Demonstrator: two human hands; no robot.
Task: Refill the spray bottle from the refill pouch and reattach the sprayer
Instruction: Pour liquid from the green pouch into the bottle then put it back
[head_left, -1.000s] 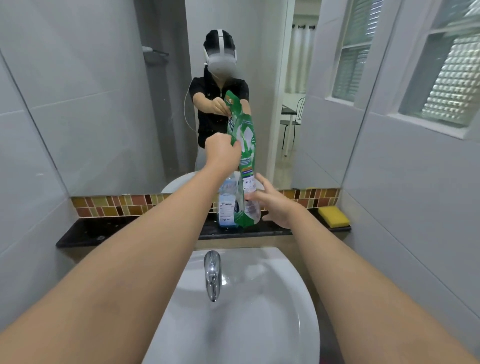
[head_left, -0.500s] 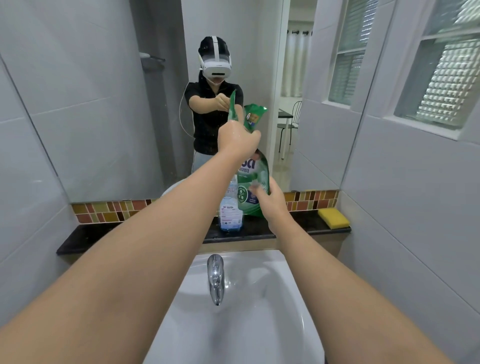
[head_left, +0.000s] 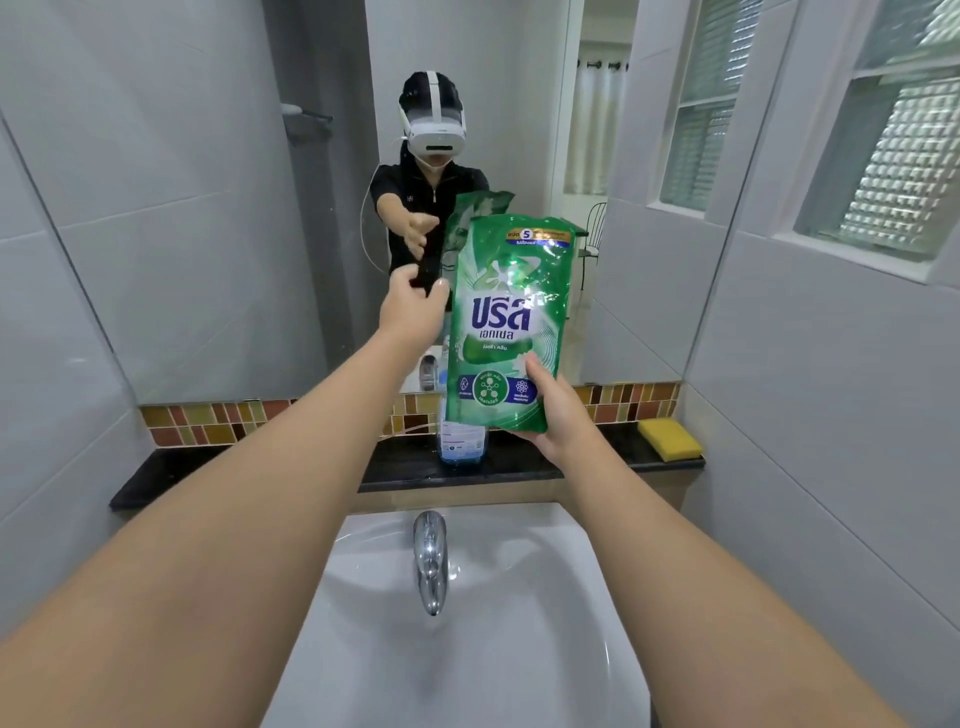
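My right hand (head_left: 553, 415) grips the green refill pouch (head_left: 506, 312) by its lower right corner and holds it upright, label toward me, above the ledge. The clear spray bottle (head_left: 462, 441) with blue liquid at its bottom stands on the black ledge (head_left: 239, 467). The pouch hides the bottle's upper part. My left hand (head_left: 415, 309) is raised left of the pouch, and its fingers curl round a black piece (head_left: 430, 262) that looks like the sprayer head. Whether that piece sits on the bottle is hidden.
A white basin (head_left: 519, 649) with a chrome tap (head_left: 430, 561) lies below my arms. A yellow sponge (head_left: 669, 439) rests at the ledge's right end. A large mirror (head_left: 208, 234) covers the wall behind, and a tiled wall with a window (head_left: 893, 171) stands close on the right.
My left hand let go of the pouch's top and now grips the black piece. The pouch turned from edge-on to face-on, with only my right hand holding it.
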